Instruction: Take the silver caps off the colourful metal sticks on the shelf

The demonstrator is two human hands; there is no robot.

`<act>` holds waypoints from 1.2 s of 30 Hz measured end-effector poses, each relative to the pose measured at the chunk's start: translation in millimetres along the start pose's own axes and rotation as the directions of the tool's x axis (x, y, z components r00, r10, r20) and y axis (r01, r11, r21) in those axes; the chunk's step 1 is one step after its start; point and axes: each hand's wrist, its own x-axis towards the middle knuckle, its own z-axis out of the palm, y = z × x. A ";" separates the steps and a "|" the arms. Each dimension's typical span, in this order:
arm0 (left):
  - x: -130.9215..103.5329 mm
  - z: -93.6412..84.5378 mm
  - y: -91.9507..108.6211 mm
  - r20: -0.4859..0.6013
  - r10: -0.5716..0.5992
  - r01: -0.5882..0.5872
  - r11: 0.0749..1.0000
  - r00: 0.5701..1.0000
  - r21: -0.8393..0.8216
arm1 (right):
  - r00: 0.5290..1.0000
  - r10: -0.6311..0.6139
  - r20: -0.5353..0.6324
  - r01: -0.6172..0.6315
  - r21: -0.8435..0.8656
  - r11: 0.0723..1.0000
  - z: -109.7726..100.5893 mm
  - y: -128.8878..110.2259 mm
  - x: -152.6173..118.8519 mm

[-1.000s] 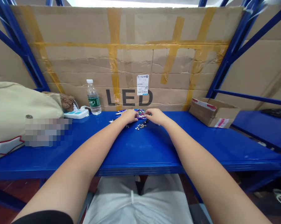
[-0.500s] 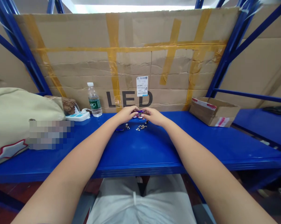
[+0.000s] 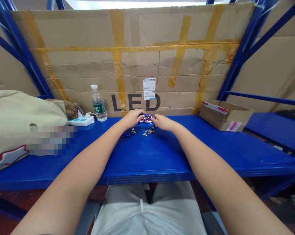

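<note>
Hands, left hand [image 3: 132,117] and right hand [image 3: 162,122], both grasped a small purple shiny piece [image 3: 146,118] beside loose round silver buttons [image 3: 148,132] (apparently unprocessed), work seemingly early.

Backdrop: taped cardboard sheet [image 3: 137,58] marked "LED"
Furniture: blue metal shelf [image 3: 147,156], blue racking uprights [image 3: 238,62]
Floor: reddish-brown [image 3: 5,225]
Light: bright strip overhead [image 3: 137,4]

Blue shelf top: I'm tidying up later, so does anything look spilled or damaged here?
Small silvery round pieces lie scattered loose on the blue metal shelf, just before the left hand and right hand. Behind, the taped brown cardboard sheet marked LED is creased and patched.
</note>
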 end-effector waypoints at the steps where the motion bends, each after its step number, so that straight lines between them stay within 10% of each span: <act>1: 0.1 -0.2 0.7 -0.001 -0.008 0.008 1.000 1.000 -0.007 | 1.000 0.015 -0.017 -0.015 -0.036 0.999 0.5 0.1 0.3; 13: 1.5 -13.8 11.9 -0.030 -0.135 0.131 0.985 0.990 -0.111 | 0.979 0.047 -0.200 -0.150 -0.537 0.830 -2.7 -31.0 -9.8; 22: 1.3 -16.2 16.2 0.029 -0.117 0.119 0.990 0.993 -0.079 | 0.979 -0.019 -0.205 -0.004 -0.110 0.994 6.0 -12.2 2.5; 28: -0.7 -12.0 17.8 0.191 0.028 -0.025 1.000 0.981 -0.017 | 0.937 0.187 -0.295 -0.147 0.152 0.977 -9.3 -1.8 5.7; 32: -2.4 -12.4 15.9 0.114 -0.076 0.080 0.996 0.991 -0.031 | 0.935 0.345 0.079 -0.350 0.058 0.935 -33.0 23.1 -8.2; 36: -5.0 -13.9 9.6 0.106 -0.137 0.141 0.989 0.985 -0.036 | 0.713 0.549 0.435 -0.567 -0.101 0.817 -48.7 46.0 -23.5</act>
